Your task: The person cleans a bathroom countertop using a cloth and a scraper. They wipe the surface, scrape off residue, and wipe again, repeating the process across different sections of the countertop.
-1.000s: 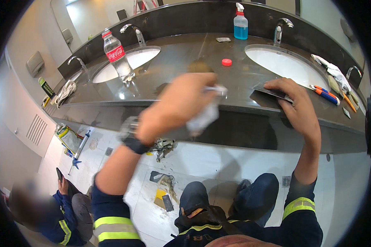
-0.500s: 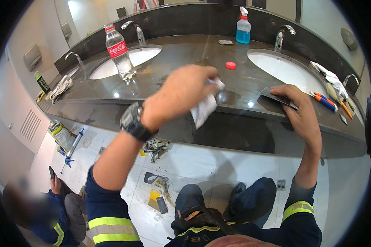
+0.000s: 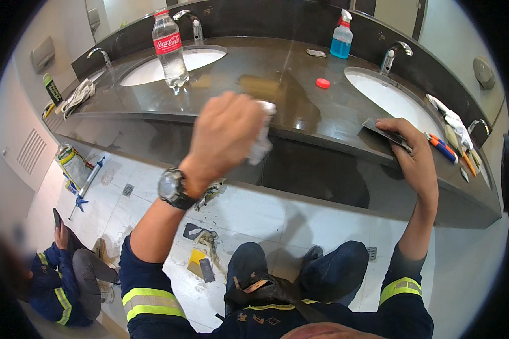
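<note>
My left hand is closed around a crumpled white cloth above the front edge of the dark, glossy countertop. The cloth hangs down beside the fingers. At the right, my right hand grips a thin, dark rectangular plate at the counter's front edge, thumb beneath and fingers on top; its exact kind is unclear. Just behind my left hand stands a clear bottle with a red label. A red bottle cap lies between the two hands, farther back.
White sinks with chrome taps are set into the counter. A blue-liquid spray bottle stands at the back. Orange-and-blue tools and a white glove lie at right. Below left, a person sits near a caulking gun.
My left hand has swung left with the cloth, away from the middle of the counter. My right hand keeps its hold on the plate. The whole view has shifted slightly.
</note>
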